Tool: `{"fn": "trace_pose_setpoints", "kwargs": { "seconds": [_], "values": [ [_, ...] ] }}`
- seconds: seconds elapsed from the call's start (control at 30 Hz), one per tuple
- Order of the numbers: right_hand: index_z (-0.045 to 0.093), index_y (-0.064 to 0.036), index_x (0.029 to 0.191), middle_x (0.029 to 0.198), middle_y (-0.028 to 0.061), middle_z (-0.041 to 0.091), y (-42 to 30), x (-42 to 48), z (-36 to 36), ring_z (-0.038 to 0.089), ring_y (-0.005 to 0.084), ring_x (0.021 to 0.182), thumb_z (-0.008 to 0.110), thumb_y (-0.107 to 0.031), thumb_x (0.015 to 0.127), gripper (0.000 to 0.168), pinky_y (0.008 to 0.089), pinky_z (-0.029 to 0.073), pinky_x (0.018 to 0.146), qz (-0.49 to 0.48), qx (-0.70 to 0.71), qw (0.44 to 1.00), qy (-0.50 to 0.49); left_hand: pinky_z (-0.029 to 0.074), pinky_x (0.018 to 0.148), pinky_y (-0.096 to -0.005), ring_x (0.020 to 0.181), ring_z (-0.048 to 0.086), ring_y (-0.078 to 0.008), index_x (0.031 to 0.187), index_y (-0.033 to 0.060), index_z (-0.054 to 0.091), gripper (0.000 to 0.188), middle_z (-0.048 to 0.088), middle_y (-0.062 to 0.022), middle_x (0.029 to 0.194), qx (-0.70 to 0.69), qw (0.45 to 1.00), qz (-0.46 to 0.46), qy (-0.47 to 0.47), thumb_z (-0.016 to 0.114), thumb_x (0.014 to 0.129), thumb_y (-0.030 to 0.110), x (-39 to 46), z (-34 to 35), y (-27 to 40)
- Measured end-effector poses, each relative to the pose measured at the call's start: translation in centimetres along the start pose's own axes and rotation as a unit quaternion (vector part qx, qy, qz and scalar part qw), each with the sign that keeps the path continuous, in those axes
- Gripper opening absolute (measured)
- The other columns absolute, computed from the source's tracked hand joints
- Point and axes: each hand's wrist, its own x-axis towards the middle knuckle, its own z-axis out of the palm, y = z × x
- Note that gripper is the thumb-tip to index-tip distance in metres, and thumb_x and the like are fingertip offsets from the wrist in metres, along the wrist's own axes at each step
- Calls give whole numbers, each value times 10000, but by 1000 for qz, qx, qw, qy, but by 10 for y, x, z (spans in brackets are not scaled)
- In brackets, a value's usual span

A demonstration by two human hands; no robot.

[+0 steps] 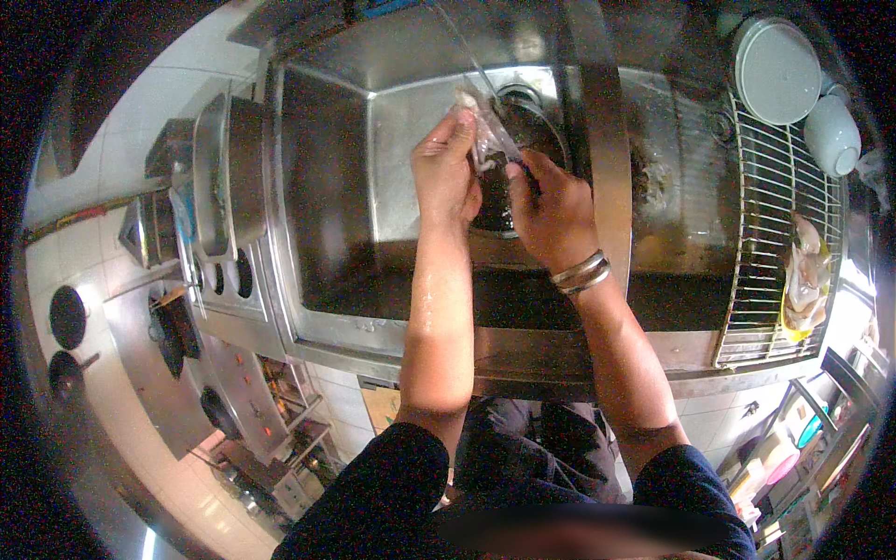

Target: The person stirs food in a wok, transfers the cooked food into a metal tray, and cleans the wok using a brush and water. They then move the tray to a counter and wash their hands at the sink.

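Note:
Over a deep stainless steel sink (406,154), my left hand (448,161) pinches a pale, translucent piece of squid or similar raw seafood (484,143) near its upper end. My right hand (553,210), with a metal bracelet at the wrist, grips the dark handle of a knife (502,140), whose blade lies against the piece. Below both hands a round metal bowl or pot (535,115) stands in the sink, partly hidden by my right hand. A thin stream of water (462,42) comes down from above towards it.
At right, a wire rack (763,280) spans a second basin (672,210) and bears a yellow-rimmed dish of pale raw pieces (805,294), a white bowl (831,136) and a round white lid or plate (777,70). Metal containers (231,175) stand left of the sink. Its front rim (350,350) runs below my forearms.

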Motion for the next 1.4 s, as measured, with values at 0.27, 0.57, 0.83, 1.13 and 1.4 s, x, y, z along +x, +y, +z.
{"fn": "trace_pose_setpoints", "kwargs": {
  "seconds": [0.27, 0.57, 0.83, 1.13, 1.4],
  "values": [
    [646, 5, 937, 744, 215, 645, 9, -1, 7, 629, 392, 630, 612, -142, 869, 166, 439, 493, 559, 19, -52, 998, 20, 504, 688, -259, 777, 631, -144, 1081, -32, 662, 262, 688, -93, 926, 89, 993, -66, -45, 687, 862, 109, -7, 6, -4],
    [606, -3, 1053, 843, 226, 651, -2, -16, 15, 645, 381, 733, 539, -136, 882, 228, 450, 524, 636, 1, -131, 990, -42, 543, 734, -332, 816, 661, -222, 1037, -51, 638, 224, 679, -139, 915, -37, 997, -70, -20, 611, 914, 135, -2, 3, -12],
    [592, -12, 1102, 842, 225, 653, 2, -17, 21, 645, 384, 738, 531, -134, 880, 261, 461, 532, 650, 10, -151, 987, -54, 547, 724, -330, 843, 669, -241, 1080, -59, 620, 258, 680, -165, 953, -50, 995, -88, 9, 607, 917, 140, -1, 6, -9],
    [584, -14, 1089, 810, 221, 648, 4, -15, 19, 638, 387, 713, 535, -116, 878, 240, 457, 534, 639, 57, -107, 987, -105, 557, 749, -347, 893, 669, -257, 1096, -67, 605, 260, 675, -183, 992, -37, 993, -109, -16, 570, 934, 132, -1, 5, -1],
    [591, -7, 1080, 819, 220, 651, 7, -7, 12, 643, 386, 729, 535, -136, 879, 245, 458, 539, 645, 72, -139, 984, -80, 558, 793, -360, 928, 670, -273, 1068, -63, 630, 219, 672, -184, 1034, 1, 989, -137, -48, 561, 931, 93, -3, 5, -13]
  ]
}}
